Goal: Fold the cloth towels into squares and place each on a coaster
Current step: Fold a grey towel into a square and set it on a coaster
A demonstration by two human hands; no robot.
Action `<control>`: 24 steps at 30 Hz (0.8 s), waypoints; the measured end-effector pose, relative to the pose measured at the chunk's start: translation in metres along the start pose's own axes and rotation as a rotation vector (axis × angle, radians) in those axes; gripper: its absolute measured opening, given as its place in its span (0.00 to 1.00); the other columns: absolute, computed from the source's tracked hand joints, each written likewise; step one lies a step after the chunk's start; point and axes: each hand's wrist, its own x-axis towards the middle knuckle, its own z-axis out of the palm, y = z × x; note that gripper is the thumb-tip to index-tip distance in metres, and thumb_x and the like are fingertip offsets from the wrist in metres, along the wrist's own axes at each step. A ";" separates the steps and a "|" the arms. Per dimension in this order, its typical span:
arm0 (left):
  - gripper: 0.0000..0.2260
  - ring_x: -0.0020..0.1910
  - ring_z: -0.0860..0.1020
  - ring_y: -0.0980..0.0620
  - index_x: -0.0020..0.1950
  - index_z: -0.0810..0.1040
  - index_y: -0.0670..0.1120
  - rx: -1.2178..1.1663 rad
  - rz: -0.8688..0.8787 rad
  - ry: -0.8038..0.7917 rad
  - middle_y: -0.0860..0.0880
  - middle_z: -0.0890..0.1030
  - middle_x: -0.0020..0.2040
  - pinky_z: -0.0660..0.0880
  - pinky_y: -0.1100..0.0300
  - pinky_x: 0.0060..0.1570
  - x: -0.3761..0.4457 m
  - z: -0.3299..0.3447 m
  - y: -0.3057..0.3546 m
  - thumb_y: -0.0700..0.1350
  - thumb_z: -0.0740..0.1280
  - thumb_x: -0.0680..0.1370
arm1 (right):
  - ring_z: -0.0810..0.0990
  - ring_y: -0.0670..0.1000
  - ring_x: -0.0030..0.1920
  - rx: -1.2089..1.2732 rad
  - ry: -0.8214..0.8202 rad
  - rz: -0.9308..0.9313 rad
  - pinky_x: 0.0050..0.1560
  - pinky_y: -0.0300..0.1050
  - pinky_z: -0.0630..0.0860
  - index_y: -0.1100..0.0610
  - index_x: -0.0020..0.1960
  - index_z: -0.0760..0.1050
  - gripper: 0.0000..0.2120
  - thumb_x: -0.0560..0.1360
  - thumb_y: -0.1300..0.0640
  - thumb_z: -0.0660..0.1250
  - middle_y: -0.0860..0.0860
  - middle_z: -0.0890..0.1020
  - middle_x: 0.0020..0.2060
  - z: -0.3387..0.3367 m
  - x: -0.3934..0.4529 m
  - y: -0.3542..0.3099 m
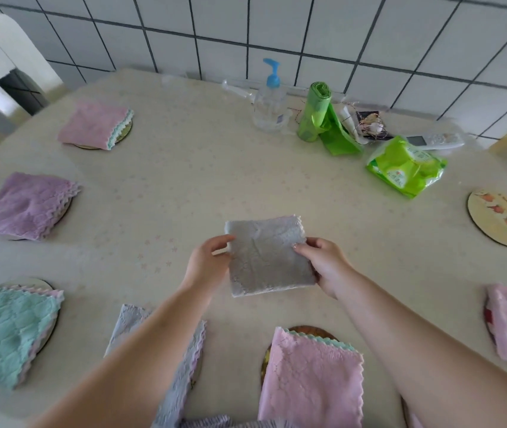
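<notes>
you have the grey towel (269, 256) at frame centre, already folded square, lifted just over the table (184, 180). your left hand (207, 262) pinches its left edge and your right hand (326, 262) pinches its right edge, thumbs on top. it looks light, soft and floppy, not slippery; the layers will likely slide apart if you let one side go, so keep hold of both side edges, near the corners with the stacked scalloped hems.

count: six folded towels already on coasters, three down the left side, two along the bottom, one at the right edge; with yours that makes seven. one bare coaster (502, 219) sits at right, well apart from the towel.
</notes>
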 end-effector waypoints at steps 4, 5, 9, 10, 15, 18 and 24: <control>0.16 0.33 0.79 0.61 0.54 0.77 0.47 -0.141 -0.017 -0.125 0.52 0.79 0.45 0.76 0.67 0.37 -0.033 0.019 0.001 0.29 0.60 0.76 | 0.81 0.52 0.37 0.140 0.006 -0.029 0.35 0.42 0.77 0.59 0.51 0.75 0.05 0.75 0.63 0.66 0.55 0.82 0.40 -0.034 -0.037 0.017; 0.15 0.33 0.78 0.63 0.54 0.77 0.46 -0.153 -0.008 -0.161 0.54 0.80 0.42 0.76 0.69 0.37 -0.044 0.025 0.002 0.29 0.60 0.76 | 0.81 0.52 0.37 0.164 0.011 -0.034 0.35 0.43 0.77 0.59 0.51 0.75 0.06 0.75 0.63 0.66 0.55 0.83 0.41 -0.043 -0.046 0.023; 0.14 0.42 0.78 0.56 0.56 0.78 0.45 -0.112 0.028 -0.259 0.51 0.81 0.42 0.76 0.58 0.51 -0.077 0.050 0.002 0.31 0.60 0.77 | 0.82 0.54 0.40 0.264 0.021 -0.036 0.42 0.47 0.78 0.60 0.52 0.76 0.07 0.75 0.61 0.66 0.57 0.83 0.44 -0.085 -0.075 0.051; 0.14 0.44 0.77 0.54 0.55 0.78 0.46 -0.086 0.039 -0.271 0.50 0.80 0.44 0.75 0.56 0.53 -0.086 0.059 0.002 0.31 0.60 0.77 | 0.82 0.54 0.39 0.283 0.027 -0.043 0.42 0.47 0.78 0.60 0.52 0.76 0.06 0.75 0.61 0.66 0.57 0.83 0.43 -0.097 -0.082 0.058; 0.14 0.42 0.76 0.48 0.52 0.77 0.49 -0.035 0.092 -0.339 0.47 0.78 0.44 0.76 0.57 0.45 -0.145 0.123 0.003 0.32 0.59 0.78 | 0.80 0.54 0.38 0.375 0.071 -0.077 0.41 0.47 0.76 0.59 0.47 0.75 0.02 0.75 0.61 0.67 0.56 0.81 0.40 -0.171 -0.127 0.091; 0.14 0.45 0.78 0.50 0.53 0.77 0.50 -0.035 0.114 -0.379 0.47 0.79 0.48 0.76 0.53 0.51 -0.187 0.173 0.002 0.32 0.60 0.78 | 0.80 0.53 0.38 0.412 0.097 -0.097 0.38 0.46 0.77 0.59 0.47 0.76 0.03 0.74 0.60 0.67 0.55 0.82 0.39 -0.228 -0.158 0.110; 0.14 0.45 0.77 0.51 0.52 0.77 0.51 -0.071 0.116 -0.425 0.49 0.79 0.46 0.75 0.49 0.55 -0.264 0.271 -0.010 0.32 0.61 0.78 | 0.80 0.53 0.37 0.443 0.150 -0.115 0.39 0.45 0.76 0.58 0.45 0.77 0.02 0.75 0.60 0.67 0.54 0.83 0.39 -0.336 -0.207 0.147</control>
